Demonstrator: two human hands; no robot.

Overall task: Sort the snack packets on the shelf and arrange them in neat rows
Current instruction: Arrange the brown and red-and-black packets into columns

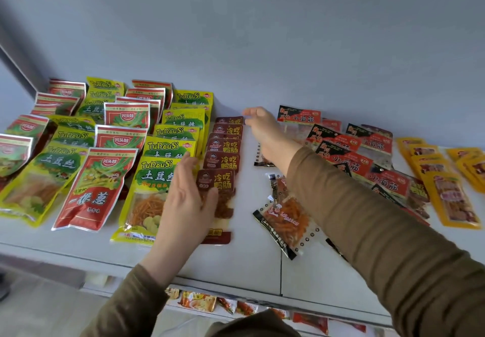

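Left hand (188,200) flat, fingers straight, on the dark-red packet row (223,158); right hand (262,129) loosely open at its far end.

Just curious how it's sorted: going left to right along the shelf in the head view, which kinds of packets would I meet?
Red packets → yellow-green TuDouSi packets → dark maroon packets → clear packets with black edges → black-and-red packets → orange-yellow packets.

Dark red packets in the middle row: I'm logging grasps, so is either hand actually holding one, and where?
Neither plainly grips one. The left hand rests flat on the front dark red packet; the right hand reaches the rearmost packet, its hold unclear.
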